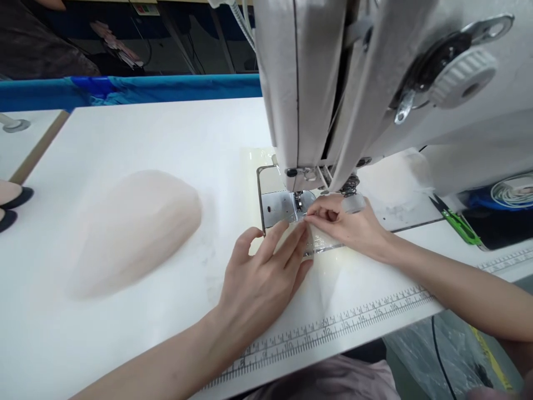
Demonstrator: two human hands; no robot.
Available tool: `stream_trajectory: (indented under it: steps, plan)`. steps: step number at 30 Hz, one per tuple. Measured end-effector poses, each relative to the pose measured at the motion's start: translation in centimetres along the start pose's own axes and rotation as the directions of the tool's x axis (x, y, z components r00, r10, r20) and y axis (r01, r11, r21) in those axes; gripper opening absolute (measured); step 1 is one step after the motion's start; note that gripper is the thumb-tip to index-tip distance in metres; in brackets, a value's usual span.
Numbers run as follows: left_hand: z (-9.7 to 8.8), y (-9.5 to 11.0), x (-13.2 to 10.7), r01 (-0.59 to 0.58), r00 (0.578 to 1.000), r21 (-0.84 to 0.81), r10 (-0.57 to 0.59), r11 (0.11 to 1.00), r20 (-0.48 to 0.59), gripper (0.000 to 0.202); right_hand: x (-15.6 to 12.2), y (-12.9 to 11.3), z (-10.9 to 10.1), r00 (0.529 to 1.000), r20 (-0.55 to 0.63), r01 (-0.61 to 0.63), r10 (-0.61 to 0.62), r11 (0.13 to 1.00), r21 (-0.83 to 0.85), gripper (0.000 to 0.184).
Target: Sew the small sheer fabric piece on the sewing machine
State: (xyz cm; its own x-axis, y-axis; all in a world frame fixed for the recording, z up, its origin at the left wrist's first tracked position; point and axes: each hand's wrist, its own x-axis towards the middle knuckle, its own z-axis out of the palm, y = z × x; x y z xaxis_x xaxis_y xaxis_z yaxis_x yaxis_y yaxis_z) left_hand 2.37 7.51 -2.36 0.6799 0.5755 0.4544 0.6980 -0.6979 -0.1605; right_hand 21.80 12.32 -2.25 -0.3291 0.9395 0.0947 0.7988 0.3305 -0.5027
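Bright light floods the white worktop (133, 136), gloom sits beyond the blue cloth (183, 86), metal needle plate (278, 208) gleaming!

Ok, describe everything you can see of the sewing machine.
The sewing machine has a pale grey, painted-looking body, with a ribbed white knob, metal tabs and, low down, a coiled spring. It stands upright on the white table, overhanging a shiny metal plate. The left hand and right hand are close to its needle area. Whether it is running can't be told.
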Motion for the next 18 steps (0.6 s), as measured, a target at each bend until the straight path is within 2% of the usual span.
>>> stream_trajectory:
  steps: [2, 4, 7, 12, 18]
  plan:
    - [0.0, -0.1, 0.0, 0.023, 0.999, -0.035, -0.022, 0.999, 0.025, 0.026, -0.3, 0.3, -0.2, 0.993, -0.072, 0.078, -0.089, 0.985, -0.153, 0.029]
    - [0.2, -0.4, 0.1, 0.043, 0.999, -0.064, -0.042, 0.997, 0.025, 0.025, -0.7, 0.5, -0.4, 0.966, -0.115, 0.189, -0.234, 0.933, -0.307, 0.032]
    - [0.5, -0.8, 0.3, 0.057, 0.998, -0.069, -0.055, 0.996, 0.032, 0.026, -1.3, 0.4, -0.4, 0.928, -0.076, 0.307, -0.366, 0.861, -0.405, 0.032]
    - [0.8, -0.9, 0.4, 0.055, 0.997, -0.022, -0.054, 0.998, 0.047, 0.027, -1.4, 0.1, 0.1, 0.932, -0.012, 0.312, -0.361, 0.822, -0.476, 0.035]
    - [0.8, -0.7, 0.3, 0.051, 0.998, 0.015, -0.052, 0.999, 0.047, 0.033, -1.2, 0.4, 0.2, 0.913, -0.027, 0.318, -0.408, 0.751, -0.579, 0.035]
